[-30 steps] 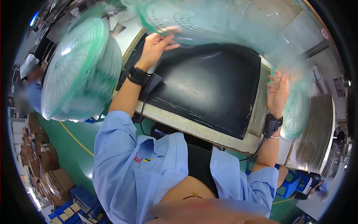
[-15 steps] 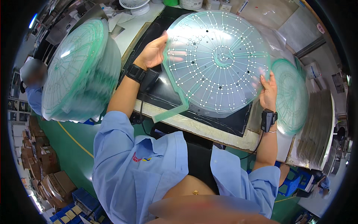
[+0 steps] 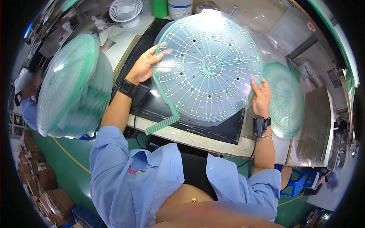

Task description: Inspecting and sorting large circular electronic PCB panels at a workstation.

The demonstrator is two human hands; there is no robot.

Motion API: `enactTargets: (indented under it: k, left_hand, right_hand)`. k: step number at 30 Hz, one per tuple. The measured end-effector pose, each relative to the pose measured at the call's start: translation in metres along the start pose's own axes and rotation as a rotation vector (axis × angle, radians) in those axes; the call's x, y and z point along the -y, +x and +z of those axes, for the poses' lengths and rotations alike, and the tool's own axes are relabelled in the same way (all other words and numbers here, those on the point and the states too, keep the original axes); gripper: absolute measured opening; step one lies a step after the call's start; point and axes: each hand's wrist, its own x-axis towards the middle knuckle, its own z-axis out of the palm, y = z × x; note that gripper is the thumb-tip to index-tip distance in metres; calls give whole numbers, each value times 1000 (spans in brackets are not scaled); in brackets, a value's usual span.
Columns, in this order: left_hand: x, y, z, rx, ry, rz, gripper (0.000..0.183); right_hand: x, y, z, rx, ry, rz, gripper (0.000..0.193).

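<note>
Between my two hands is a large, round, clear plastic circuit sheet [image 3: 224, 81] with green lines, small pale dots and a few black spots. A striped green tail [image 3: 162, 124] juts from its lower left edge. My left hand [image 3: 146, 64] grips the left rim, thumb on top and fingers showing through underneath. On the right rim, my right hand [image 3: 261, 95] pinches the edge between thumb and fingers. Beneath the sheet is a black work mat [image 3: 216, 131] on the bench. Whether the sheet touches the mat I cannot tell.
A tall stack of similar round sheets [image 3: 68, 83] stands at left, and a lower pile [image 3: 283, 98] lies at right beside stacked pale sheets [image 3: 311, 125]. At the back are a white fan [image 3: 125, 10], a green container [image 3: 160, 8] and a white tub [image 3: 180, 8]. A co-worker [image 3: 28, 95] is far left.
My left hand's thumb has closed onto the sheet's left rim, where the hand was more open before. The whole scene has shifted slightly left in view; my right hand keeps its hold.
</note>
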Motion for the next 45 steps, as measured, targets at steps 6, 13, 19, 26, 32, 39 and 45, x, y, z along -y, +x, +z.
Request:
enactTargets:
  k: [6, 13, 19, 26, 32, 39, 45]
  left_hand:
    - [10, 2, -14, -46, 17, 25, 53]
    - [20, 3, -14, -93, 55, 76, 50]
    - [22, 2, -16, -86, 45, 88, 49]
    - [23, 2, -15, -106, 47, 80, 50]
    - [25, 1, -15, -135, 53, 81, 49]
    - [27, 3, -14, -161, 49, 95, 48]
    - [30, 6, -18, -161, 22, 123, 49]
  right_hand:
    - [3, -7, -2, 25, 46, -1, 34]
    - [9, -21, 1, 114, 150, 53, 51]
    - [12, -26, 4, 141, 125, 85, 51]
    - [12, -30, 9, 151, 140, 82, 54]
    - [10, -32, 12, 157, 108, 79, 54]
    - [5, -30, 13, 221, 140, 117, 56]
    - [-1, -29, 14, 252, 124, 148, 57]
